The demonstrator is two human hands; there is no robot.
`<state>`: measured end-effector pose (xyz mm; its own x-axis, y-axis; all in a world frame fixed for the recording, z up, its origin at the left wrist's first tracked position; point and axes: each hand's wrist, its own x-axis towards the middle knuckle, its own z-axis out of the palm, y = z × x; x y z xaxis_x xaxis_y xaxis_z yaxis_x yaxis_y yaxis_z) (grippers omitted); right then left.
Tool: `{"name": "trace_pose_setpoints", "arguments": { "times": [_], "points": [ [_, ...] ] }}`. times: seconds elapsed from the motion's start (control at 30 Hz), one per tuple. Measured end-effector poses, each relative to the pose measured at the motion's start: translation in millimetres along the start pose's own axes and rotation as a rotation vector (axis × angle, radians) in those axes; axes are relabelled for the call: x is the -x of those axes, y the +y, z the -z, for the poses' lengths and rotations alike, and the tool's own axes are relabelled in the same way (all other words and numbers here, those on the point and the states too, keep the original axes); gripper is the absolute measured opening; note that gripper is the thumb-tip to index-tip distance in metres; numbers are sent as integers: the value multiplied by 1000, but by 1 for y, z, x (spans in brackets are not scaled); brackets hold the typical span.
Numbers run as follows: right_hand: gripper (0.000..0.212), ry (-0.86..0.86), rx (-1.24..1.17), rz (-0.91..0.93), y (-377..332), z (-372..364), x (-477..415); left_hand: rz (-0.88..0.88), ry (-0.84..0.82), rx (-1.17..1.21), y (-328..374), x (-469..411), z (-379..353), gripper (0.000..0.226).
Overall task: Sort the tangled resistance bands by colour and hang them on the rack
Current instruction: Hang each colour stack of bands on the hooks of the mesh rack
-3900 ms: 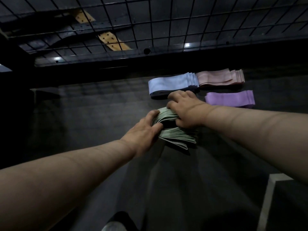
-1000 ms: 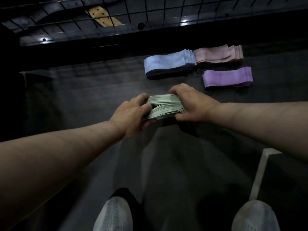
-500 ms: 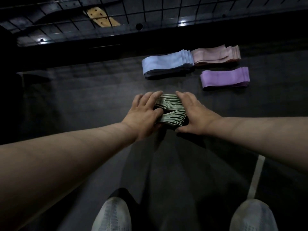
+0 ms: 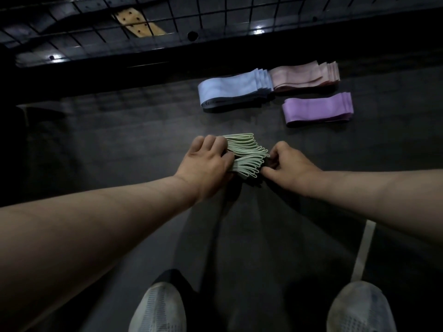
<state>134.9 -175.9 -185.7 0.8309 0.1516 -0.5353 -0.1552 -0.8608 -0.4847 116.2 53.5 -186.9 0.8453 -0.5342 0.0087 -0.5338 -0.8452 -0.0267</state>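
Now our left grip (image 4: 208,164) curls round the green bands (image 4: 247,155) on the dark floor (image 4: 119,140), nearer us than the blue stack (image 4: 235,89), while our right grip (image 4: 291,164) seems to pinch their right end.

place: gym-like | cues: dark mat floor (image 4: 115,144), wire-grid rack (image 4: 215,13), white line (image 4: 364,248)

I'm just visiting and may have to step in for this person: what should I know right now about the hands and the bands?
Left hand grips the green bands from above; right hand pinches their right end.
Blue bands, pink bands and purple bands lie in separate stacks on the floor beyond.
Done: four colours sorted.
Left: probably tidy the green stack, then hang all on the wire grid; none hangs there in view.
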Motion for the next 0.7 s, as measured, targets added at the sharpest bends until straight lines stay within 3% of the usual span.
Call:
{"name": "trace_pose_setpoints", "arguments": {
  "times": [0.1, 0.33, 0.53, 0.7],
  "points": [
    [23, 37, -24, -66, -3, -3, 0, 54, -12, 9, 4, -7, 0, 39],
    [5, 18, -70, 37, -3, -10, 10, 48, -83, 14, 10, -12, 4, 46],
    [36, -33, -300, -4, -7, -21, 21, 60, -92, 2, 15, -16, 8, 40],
    [41, 97, -316, -31, -17, -29, 29, 85, -104, -29, 16, -16, 10, 40]
  ]
}}
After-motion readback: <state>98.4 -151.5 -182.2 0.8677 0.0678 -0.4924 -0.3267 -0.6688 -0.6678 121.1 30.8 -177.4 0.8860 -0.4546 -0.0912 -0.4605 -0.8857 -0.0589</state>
